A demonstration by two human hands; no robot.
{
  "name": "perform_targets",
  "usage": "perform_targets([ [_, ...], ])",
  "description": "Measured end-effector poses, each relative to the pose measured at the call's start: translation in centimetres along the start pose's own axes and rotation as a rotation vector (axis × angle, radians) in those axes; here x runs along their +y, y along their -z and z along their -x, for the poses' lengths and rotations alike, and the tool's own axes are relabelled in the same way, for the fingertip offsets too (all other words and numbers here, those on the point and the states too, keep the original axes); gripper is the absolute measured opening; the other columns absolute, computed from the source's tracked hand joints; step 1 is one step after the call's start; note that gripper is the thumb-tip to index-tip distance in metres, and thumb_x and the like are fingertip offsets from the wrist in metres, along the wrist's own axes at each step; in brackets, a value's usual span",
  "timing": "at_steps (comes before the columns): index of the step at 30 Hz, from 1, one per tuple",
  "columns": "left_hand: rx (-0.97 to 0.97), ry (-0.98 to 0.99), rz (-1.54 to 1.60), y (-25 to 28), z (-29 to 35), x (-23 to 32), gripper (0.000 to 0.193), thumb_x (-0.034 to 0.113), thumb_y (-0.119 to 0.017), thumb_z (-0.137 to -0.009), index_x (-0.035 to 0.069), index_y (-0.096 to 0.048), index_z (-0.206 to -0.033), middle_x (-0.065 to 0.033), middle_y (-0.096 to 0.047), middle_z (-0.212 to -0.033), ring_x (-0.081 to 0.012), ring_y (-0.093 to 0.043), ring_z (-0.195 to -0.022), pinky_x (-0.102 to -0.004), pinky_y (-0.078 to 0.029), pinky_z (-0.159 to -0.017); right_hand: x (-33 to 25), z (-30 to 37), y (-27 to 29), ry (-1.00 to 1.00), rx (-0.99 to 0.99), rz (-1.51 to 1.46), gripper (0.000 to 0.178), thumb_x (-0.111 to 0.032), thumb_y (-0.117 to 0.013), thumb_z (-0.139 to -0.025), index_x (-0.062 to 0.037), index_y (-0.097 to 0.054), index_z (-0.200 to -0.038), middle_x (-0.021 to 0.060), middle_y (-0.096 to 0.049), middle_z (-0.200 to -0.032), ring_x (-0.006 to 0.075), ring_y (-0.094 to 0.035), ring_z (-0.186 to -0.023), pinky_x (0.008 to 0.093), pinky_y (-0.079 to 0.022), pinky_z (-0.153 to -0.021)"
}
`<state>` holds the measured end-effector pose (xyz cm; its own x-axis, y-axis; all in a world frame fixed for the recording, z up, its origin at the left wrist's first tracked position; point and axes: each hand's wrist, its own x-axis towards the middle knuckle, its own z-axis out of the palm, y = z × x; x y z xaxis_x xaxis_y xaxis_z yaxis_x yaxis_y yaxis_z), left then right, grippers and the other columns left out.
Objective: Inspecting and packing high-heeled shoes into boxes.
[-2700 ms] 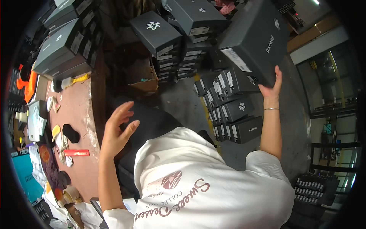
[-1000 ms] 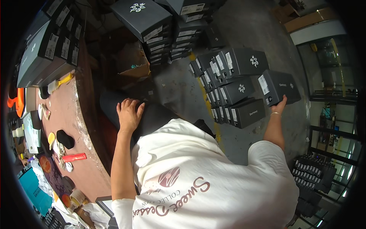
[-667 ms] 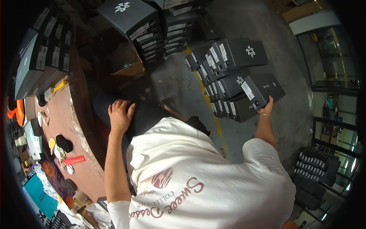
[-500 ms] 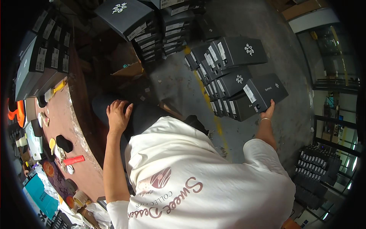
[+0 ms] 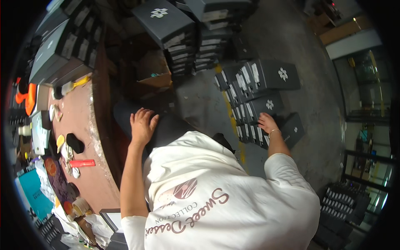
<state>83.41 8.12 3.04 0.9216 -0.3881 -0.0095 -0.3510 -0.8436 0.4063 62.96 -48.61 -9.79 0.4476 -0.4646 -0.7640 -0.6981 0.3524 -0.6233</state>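
My left hand (image 5: 143,124) lies on my dark-trousered leg (image 5: 171,125), its fingers spread flat and holding nothing. The right hand (image 5: 268,123) is empty with its fingers apart, above stacked dark grey shoeboxes (image 5: 266,104) on the floor. Whether it touches one I cannot tell. Behind the right wrist, one shoebox (image 5: 295,128) sits at the near end of these stacks, partly covered by my forearm. White labels face left on several of the boxes.
More shoeboxes (image 5: 164,21) rise in tall stacks ahead. At left, a worn brown table (image 5: 100,166) bears shoeboxes (image 5: 52,54), a yellow-handled brush (image 5: 75,85), a red tool (image 5: 82,163) and a black pad (image 5: 75,143). An open cardboard box (image 5: 156,81) stands beyond my leg.
My right hand has let go of the end shoebox and moved left over the stacks. The left hand still rests on my leg. The whole view has shifted slightly.
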Motion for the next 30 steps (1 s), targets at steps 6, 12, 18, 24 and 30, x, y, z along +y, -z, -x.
perform_targets([
  [6, 0.326, 0.067, 0.111, 3.2, 5.3, -0.3, 0.028, 0.022, -0.073, -0.078, 0.004, -0.069, -0.100, -0.0126, -0.065, -0.108, -0.0325, -0.060, -0.104, -0.0520, -0.045, -0.090, -8.9, 6.0, -31.8, 0.684, -0.829, 0.887, 0.045, -0.024, -0.066, -0.091, -0.0020, -0.057, -0.130, 0.0139, -0.065, -0.119, 0.0211, -0.063, -0.107, 0.0343, -0.052, -0.088],
  [12, 0.280, 0.523, 0.595, 1.1, 16.2, -1.5, 0.039, 0.028, -0.067, -0.087, 0.002, -0.065, -0.115, -0.0210, -0.062, -0.114, -0.0377, -0.059, -0.109, -0.0436, -0.047, -0.095, -12.1, 26.5, -56.0, 1.173, -1.484, 0.697, 0.033, -0.005, -0.061, -0.092, -0.0019, -0.060, -0.125, 0.0121, -0.065, -0.116, 0.0182, -0.065, -0.101, 0.0299, -0.052, -0.087],
  [18, 0.713, 1.024, 0.635, -6.1, 25.7, 0.9, 0.040, 0.030, -0.063, -0.091, 0.002, -0.061, -0.119, -0.0206, -0.063, -0.115, -0.0365, -0.060, -0.109, -0.0434, -0.047, -0.095, -7.3, 57.8, -59.0, 1.827, -2.440, 0.624, 0.046, -0.002, -0.068, -0.084, -0.0046, -0.056, -0.129, 0.0151, -0.057, -0.121, 0.0262, -0.063, -0.095, 0.0346, -0.050, -0.083],
  [24, 1.221, 1.115, 0.483, -6.1, 26.2, 3.2, 0.027, 0.024, -0.066, -0.089, 0.003, -0.067, -0.105, -0.0173, -0.067, -0.102, -0.0330, -0.065, -0.099, -0.0411, -0.051, -0.087, -0.1, 76.4, -49.0, 2.261, -2.860, -0.163, 0.053, -0.019, -0.072, -0.082, -0.0034, -0.051, -0.128, 0.0178, -0.054, -0.124, 0.0377, -0.056, -0.112, 0.0438, -0.048, -0.091],
  [30, 1.848, 1.324, 0.121, -2.9, 30.0, 9.1, 0.013, 0.010, -0.068, -0.086, 0.001, -0.065, -0.095, -0.0136, -0.067, -0.090, -0.0292, -0.067, -0.079, -0.0356, -0.054, -0.069, 7.1, 79.5, -47.3, 2.457, -2.579, -0.461, 0.095, -0.032, -0.085, -0.066, -0.0211, -0.037, -0.147, 0.0203, -0.031, -0.150, 0.0414, -0.039, -0.132, 0.0534, -0.038, -0.103],
])
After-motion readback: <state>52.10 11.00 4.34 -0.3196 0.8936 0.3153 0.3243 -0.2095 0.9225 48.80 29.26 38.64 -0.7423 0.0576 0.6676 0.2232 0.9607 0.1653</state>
